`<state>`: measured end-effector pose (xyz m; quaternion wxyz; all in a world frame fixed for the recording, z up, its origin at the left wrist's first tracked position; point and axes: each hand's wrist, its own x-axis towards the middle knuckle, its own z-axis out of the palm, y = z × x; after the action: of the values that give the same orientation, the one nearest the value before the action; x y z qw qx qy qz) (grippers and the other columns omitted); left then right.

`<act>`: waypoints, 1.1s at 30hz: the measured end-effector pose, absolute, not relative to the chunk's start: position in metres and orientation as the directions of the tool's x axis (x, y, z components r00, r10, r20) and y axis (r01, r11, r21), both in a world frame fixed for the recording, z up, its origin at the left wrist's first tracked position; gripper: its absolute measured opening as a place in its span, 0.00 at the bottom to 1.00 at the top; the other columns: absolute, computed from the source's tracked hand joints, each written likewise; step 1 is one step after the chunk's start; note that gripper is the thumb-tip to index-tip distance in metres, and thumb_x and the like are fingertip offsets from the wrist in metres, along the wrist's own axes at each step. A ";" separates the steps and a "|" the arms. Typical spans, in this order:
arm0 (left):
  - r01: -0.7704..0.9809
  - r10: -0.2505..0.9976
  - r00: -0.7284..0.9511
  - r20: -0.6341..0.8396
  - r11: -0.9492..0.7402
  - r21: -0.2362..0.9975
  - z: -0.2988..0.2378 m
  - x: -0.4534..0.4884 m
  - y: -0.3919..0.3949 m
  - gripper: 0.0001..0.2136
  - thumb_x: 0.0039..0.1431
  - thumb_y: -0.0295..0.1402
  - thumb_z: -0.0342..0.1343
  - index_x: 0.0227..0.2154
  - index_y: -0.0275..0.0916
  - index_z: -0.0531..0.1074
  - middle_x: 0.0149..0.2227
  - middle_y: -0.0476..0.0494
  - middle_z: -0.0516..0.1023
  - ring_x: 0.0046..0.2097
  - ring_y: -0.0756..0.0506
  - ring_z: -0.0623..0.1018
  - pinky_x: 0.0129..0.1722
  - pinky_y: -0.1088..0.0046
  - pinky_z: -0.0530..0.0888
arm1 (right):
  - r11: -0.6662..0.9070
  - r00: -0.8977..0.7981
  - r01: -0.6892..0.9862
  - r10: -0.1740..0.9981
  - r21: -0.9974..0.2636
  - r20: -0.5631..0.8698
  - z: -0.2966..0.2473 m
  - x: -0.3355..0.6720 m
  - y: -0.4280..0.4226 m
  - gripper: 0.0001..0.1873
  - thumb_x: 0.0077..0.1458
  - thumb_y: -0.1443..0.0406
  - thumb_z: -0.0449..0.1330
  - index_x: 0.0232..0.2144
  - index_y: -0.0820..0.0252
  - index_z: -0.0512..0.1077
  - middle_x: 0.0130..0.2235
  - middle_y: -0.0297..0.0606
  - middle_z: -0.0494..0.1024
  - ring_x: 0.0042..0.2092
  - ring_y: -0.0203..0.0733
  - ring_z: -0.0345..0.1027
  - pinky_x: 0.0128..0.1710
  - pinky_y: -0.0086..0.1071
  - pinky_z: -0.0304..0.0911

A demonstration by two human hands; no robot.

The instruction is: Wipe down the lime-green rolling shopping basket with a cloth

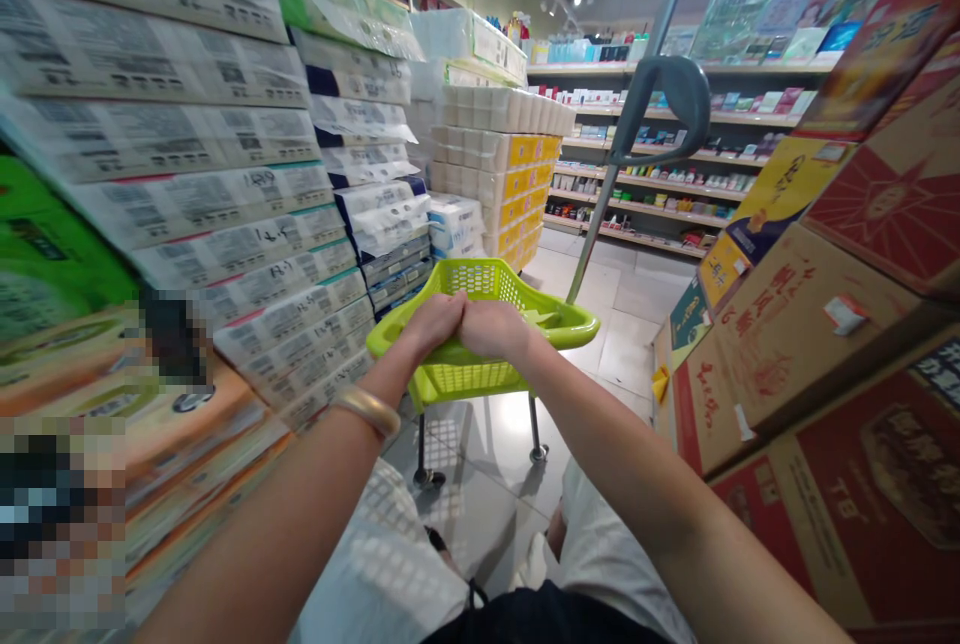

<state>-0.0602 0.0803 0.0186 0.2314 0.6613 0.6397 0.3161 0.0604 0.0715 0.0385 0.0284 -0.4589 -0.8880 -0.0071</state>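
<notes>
A lime-green shopping cart (pixel 466 379) stands right in front of me, with a perforated basket, thin dark legs and small casters. My left hand (pixel 436 321) is closed around the near handle bar, and a gold bangle (pixel 366 412) circles that wrist. Against it, my right hand (pixel 491 327) is closed on the same bar, with the two hands touching at the middle. Most of the fingers are hidden on the far side of the bar. A grey pole with a looped grey handle (pixel 660 111) rises from the cart's right side.
Tall stacks of wrapped tissue packs (pixel 247 184) line the left side. Toilet-roll packs (pixel 495 164) stand farther ahead. Cardboard cartons (pixel 817 324) are piled along the right. Goods-filled shelves (pixel 652 174) cross the back, beyond the tiled floor (pixel 615 324) of the aisle.
</notes>
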 end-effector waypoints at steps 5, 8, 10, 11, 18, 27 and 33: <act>0.557 0.990 -0.103 0.093 -0.020 0.830 0.012 -0.065 0.084 0.21 0.58 0.44 0.41 0.21 0.36 0.71 0.26 0.43 0.76 0.30 0.46 0.72 0.32 0.71 0.68 | 0.569 -0.550 0.822 0.806 -0.029 0.216 0.027 0.054 0.054 0.23 0.63 0.64 0.46 0.55 0.73 0.64 0.47 0.56 0.76 0.47 0.51 0.72 0.47 0.41 0.65; 0.491 0.991 -0.093 0.095 -0.037 0.870 0.011 -0.065 0.083 0.19 0.57 0.44 0.42 0.25 0.35 0.72 0.27 0.43 0.76 0.29 0.47 0.71 0.31 0.72 0.68 | 0.599 -0.532 0.798 0.755 -0.072 0.383 0.009 0.064 0.037 0.24 0.64 0.62 0.47 0.57 0.71 0.63 0.55 0.56 0.70 0.57 0.51 0.64 0.57 0.43 0.57; 0.476 0.992 -0.095 0.079 -0.024 0.879 0.012 -0.065 0.082 0.18 0.57 0.43 0.43 0.28 0.35 0.72 0.29 0.44 0.76 0.29 0.47 0.71 0.30 0.72 0.68 | 0.602 -0.505 0.794 0.735 -0.091 0.453 -0.003 0.070 0.028 0.26 0.64 0.62 0.48 0.60 0.70 0.60 0.60 0.54 0.64 0.62 0.51 0.56 0.61 0.44 0.50; 0.473 0.993 -0.097 0.066 -0.012 0.881 0.013 -0.064 0.081 0.18 0.56 0.43 0.43 0.29 0.36 0.73 0.30 0.44 0.76 0.29 0.48 0.71 0.29 0.72 0.67 | 0.598 -0.492 0.796 0.730 -0.095 0.474 -0.008 0.071 0.025 0.26 0.63 0.62 0.48 0.60 0.70 0.59 0.62 0.53 0.62 0.63 0.51 0.54 0.62 0.44 0.49; 0.385 0.999 -0.044 0.025 -0.007 0.923 0.019 -0.059 0.078 0.16 0.54 0.45 0.46 0.31 0.38 0.71 0.28 0.46 0.76 0.31 0.46 0.72 0.31 0.71 0.69 | 0.600 -0.558 0.799 0.761 -0.033 0.330 0.016 0.053 0.041 0.20 0.63 0.62 0.47 0.49 0.68 0.71 0.50 0.53 0.74 0.53 0.50 0.67 0.54 0.42 0.59; 0.506 0.992 -0.059 0.112 -0.067 0.860 0.016 -0.064 0.080 0.15 0.56 0.38 0.42 0.34 0.36 0.71 0.33 0.43 0.77 0.35 0.46 0.74 0.34 0.70 0.71 | 0.590 -0.557 0.807 0.776 -0.029 0.296 0.020 0.055 0.041 0.19 0.65 0.62 0.45 0.48 0.64 0.71 0.48 0.50 0.75 0.50 0.48 0.69 0.53 0.42 0.60; 0.641 0.999 -0.005 0.042 -0.029 0.767 0.010 -0.068 0.082 0.15 0.55 0.37 0.43 0.24 0.36 0.73 0.28 0.42 0.77 0.32 0.45 0.73 0.30 0.72 0.69 | 0.560 -0.435 0.815 0.761 -0.149 0.480 -0.010 0.090 0.013 0.22 0.65 0.60 0.47 0.59 0.58 0.62 0.62 0.42 0.63 0.63 0.46 0.52 0.63 0.43 0.45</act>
<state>-0.0677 0.0819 0.0097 0.2857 0.6450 0.6356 0.3138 0.0902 0.0133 -0.0097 0.2551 -0.4661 -0.8456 -0.0525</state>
